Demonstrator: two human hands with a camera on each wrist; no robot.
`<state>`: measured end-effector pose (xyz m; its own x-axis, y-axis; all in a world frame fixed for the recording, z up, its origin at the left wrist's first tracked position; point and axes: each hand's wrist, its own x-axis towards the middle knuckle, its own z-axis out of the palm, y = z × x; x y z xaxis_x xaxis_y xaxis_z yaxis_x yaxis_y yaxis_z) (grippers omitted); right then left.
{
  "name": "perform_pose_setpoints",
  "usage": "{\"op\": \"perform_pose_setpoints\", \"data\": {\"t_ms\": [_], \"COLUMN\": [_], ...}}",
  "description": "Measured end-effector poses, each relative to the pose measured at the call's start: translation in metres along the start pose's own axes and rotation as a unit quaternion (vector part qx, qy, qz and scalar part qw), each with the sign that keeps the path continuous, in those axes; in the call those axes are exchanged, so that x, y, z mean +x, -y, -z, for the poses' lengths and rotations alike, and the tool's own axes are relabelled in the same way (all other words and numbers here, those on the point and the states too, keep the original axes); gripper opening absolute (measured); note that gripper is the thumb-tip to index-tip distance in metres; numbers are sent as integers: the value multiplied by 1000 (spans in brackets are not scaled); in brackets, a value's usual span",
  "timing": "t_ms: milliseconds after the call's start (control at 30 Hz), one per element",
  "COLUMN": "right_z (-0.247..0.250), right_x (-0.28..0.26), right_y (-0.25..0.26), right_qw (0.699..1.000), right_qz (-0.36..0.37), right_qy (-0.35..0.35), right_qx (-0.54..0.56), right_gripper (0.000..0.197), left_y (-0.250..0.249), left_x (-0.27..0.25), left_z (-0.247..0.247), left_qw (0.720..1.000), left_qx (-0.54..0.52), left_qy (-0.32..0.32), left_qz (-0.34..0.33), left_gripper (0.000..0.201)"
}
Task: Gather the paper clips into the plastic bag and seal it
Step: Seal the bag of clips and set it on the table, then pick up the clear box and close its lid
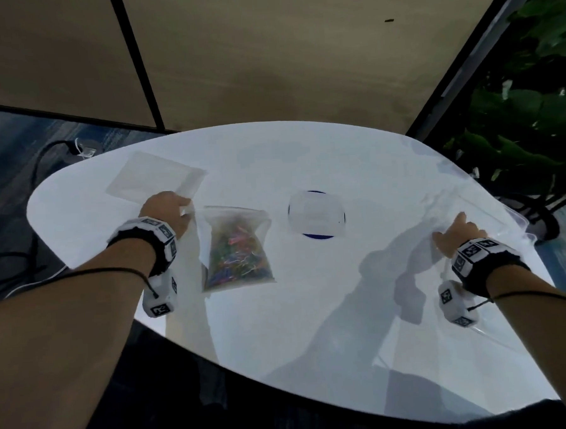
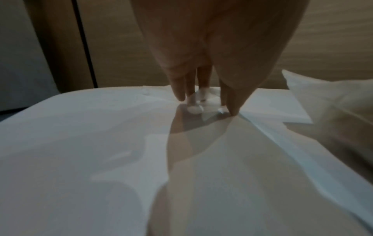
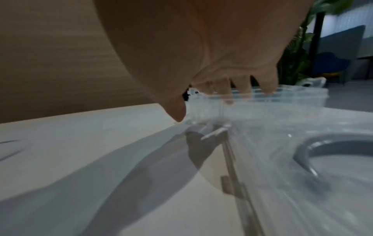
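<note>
A clear plastic bag (image 1: 236, 249) holding several coloured paper clips (image 1: 235, 262) lies on the white table (image 1: 313, 311), left of centre. My left hand (image 1: 184, 209) pinches the bag's top left corner; in the left wrist view, thumb and fingers (image 2: 232, 102) hold a bit of clear film (image 2: 198, 102) against the table. My right hand (image 1: 453, 233) is far to the right, away from the bag. Its fingers (image 3: 244, 89) curl over the rim of a clear plastic box (image 3: 282, 102), with the thumb outside the wall.
An empty flat plastic bag (image 1: 155, 178) lies at the back left. A small clear container (image 1: 316, 217) sits on a blue disc in the middle. The clear box (image 1: 491, 216) stands at the table's right edge. A leafy plant (image 1: 531, 103) stands beyond it.
</note>
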<state>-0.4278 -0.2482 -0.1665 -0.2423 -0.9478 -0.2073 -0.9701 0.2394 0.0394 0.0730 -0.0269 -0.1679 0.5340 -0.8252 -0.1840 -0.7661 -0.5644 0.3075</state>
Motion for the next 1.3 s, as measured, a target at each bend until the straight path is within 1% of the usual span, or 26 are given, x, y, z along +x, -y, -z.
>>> {"op": "perform_pose_setpoints", "data": {"t_ms": [67,100,167,200,233,300,333,400,433,467,533,567,667,733,767,800,867,933,967,1000,1033,1100,1133,1200,1267,1300], "right_z": [-4,-3,3,6,9,12,13,13,12,11,6,4,-1,6,14,22,35,39,38,35,31,25,20,10,1,-2], "right_x": [1,-1,-5,-9,-15,-28,-37,-58,-71,-85,-115,-132,-170,-181,-183,-180,-167,-146,-134,-122,-112,-98,-93,-90,-88,-86], "right_y": [-5,-5,-1,3,8,19,24,35,39,42,45,45,40,33,28,20,2,-22,-34,-46,-57,-77,-86,-98,-105,-106], "right_qw": [999,999,996,994,991,983,979,968,961,953,936,927,898,883,877,877,900,940,961,980,992,992,987,979,977,977], "right_qz": [35,51,84,106,130,175,197,241,263,288,333,352,415,451,458,455,402,298,232,156,75,-60,-104,-150,-158,-155], "right_qy": [11,12,19,25,30,42,44,46,46,45,49,52,85,130,141,131,78,23,8,8,24,67,85,112,120,117], "right_qx": [-10,-12,-11,-14,-17,-28,-37,-59,-74,-87,-104,-114,-118,-31,31,84,149,165,151,126,102,91,93,86,75,88], "right_gripper": [51,47,47,46,46,45,45,45,45,45,47,48,53,50,45,37,25,21,21,29,44,79,94,116,127,128], "left_y": [-6,-9,-16,-19,-22,-32,-41,-60,-72,-85,-114,-129,-171,-196,-208,-219,-234,-240,-240,-240,-239,-240,-242,-245,-248,-249], "left_x": [-3,-6,-14,-18,-20,-23,-24,-25,-28,-31,-42,-49,-74,-92,-100,-107,-117,-124,-127,-129,-130,-131,-131,-126,-121,-117], "left_z": [9,14,25,30,35,49,57,68,72,74,74,72,59,46,37,27,6,-17,-27,-34,-41,-50,-52,-54,-53,-54], "left_qw": [1000,999,999,997,993,984,980,979,983,988,987,983,960,944,938,936,939,943,942,938,932,921,920,926,930,930], "left_qx": [3,2,-5,-24,-53,-102,-124,-146,-130,-98,-56,-55,-107,-145,-160,-171,-162,-109,-79,-47,-11,34,35,6,-45,-72], "left_qy": [-22,-25,-40,-62,-91,-140,-150,-141,-130,-119,-107,-103,-75,-43,-17,12,62,107,135,167,197,236,247,254,252,246], "left_qz": [15,23,35,42,46,45,41,22,3,-26,-104,-143,-247,-295,-306,-307,-298,-297,-297,-300,-305,-307,-301,-279,-264,-262], "left_gripper": [33,27,13,6,6,16,21,35,40,38,23,22,36,43,46,49,50,47,44,43,41,37,41,48,45,38]}}
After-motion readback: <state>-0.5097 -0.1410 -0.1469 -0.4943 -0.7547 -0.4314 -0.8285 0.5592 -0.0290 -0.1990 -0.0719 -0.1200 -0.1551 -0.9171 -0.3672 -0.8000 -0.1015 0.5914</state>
